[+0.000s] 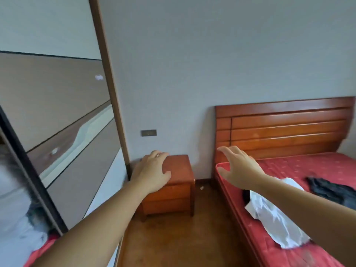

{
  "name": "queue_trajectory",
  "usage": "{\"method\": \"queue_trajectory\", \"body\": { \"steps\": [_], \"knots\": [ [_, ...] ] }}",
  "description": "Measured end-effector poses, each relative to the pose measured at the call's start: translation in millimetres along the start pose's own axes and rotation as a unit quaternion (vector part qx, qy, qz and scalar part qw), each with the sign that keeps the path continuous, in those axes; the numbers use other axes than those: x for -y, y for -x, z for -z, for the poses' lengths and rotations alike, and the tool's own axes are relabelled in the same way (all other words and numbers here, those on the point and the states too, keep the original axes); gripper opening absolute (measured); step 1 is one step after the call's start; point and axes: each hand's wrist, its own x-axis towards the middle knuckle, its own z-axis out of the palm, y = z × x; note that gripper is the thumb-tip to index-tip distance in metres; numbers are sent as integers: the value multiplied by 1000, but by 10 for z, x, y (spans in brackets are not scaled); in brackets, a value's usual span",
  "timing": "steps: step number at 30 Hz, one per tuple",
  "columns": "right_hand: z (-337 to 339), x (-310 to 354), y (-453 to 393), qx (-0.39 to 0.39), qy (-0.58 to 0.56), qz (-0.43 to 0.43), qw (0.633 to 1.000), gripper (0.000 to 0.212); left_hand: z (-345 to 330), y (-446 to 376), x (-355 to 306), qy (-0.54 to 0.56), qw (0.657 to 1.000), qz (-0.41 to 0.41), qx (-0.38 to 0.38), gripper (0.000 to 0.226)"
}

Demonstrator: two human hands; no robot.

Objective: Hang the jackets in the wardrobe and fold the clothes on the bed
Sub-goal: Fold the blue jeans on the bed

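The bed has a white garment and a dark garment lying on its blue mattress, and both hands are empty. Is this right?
Not quite: the mattress is red, not blue, as the head view shows. The rest holds: a white garment and a dark garment lie on it, and the left hand and right hand are empty.

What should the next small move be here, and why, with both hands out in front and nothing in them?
Probably bring the right hand down and to the right onto the white garment lying unfolded on the red mattress. Both hands are open and hold nothing; the left hand shows over the bedside cabinet. That garment lies nearer the hand than the dark garment farther across the bed.
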Motion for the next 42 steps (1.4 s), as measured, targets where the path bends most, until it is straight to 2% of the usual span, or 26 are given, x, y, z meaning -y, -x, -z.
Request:
{"method": "queue_trajectory", "body": {
  "steps": [9, 15, 21, 29, 37, 42],
  "knots": [
    [276, -536, 1807, -19, 28, -163, 986, 63, -647, 539, -1133, 93, 980, -155, 85, 60],
    [459, -922, 3023, 0, 42, -263, 964, 67, -864, 1089, -2240, 107, 954, -241, 142, 61],
    [926, -1364, 4432, -34, 44, -324, 944, 66, -981, 1895, -3462, 143, 921, -308, 188, 56],
    [1582, -1821, 6518, -97, 47, -463, 880, 65, -1118, 3219, -5175, 158, 863, -417, 239, 60],
    [1693, -2232, 7466, -120, -2, -556, 822, 63, -1491, 3875, -6063, 129, 828, -457, 297, 60],
    [1582, -2652, 7711, -95, -10, -590, 802, 62, -1961, 3974, -6518, 128, 816, -457, 331, 61]
  ]
}}
